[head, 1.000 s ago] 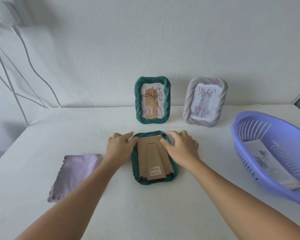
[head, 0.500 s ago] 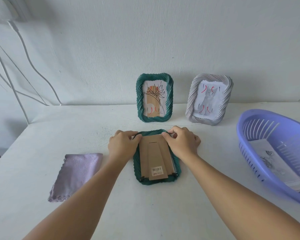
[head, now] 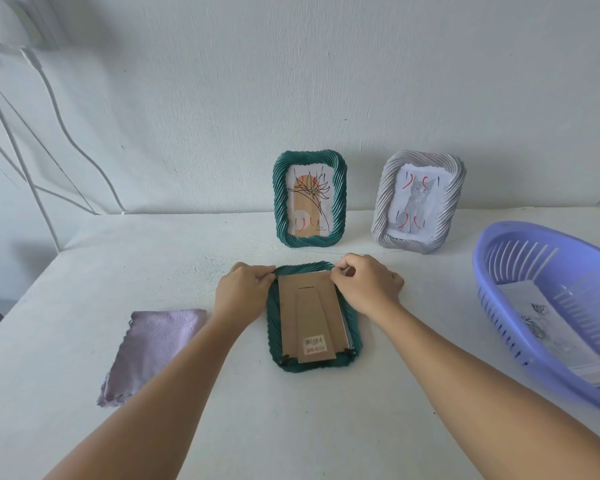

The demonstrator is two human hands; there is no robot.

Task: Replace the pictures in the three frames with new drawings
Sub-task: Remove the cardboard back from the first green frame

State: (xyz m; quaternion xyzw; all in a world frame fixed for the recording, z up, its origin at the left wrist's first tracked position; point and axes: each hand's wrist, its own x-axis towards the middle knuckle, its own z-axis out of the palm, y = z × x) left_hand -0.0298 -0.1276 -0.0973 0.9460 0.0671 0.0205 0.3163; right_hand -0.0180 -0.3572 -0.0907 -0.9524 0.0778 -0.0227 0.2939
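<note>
2 hands, left hand and right hand, grip face-down frame top corners; long axis away.

Two bare forearms are showing from the bottom edge of the view, with no sleeves covering them anywhere along their visible length. The left hand and right hand are wearing nothing (no gloves, rings, watch or bands are showing).

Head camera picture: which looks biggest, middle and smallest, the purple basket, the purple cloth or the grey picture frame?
1. Purple basket, biggest, though partly cut off and nearer the camera.
2. Purple cloth.
3. Grey picture frame, smallest-looking, but farthest away, so the cloth-frame order is unsure.
</note>
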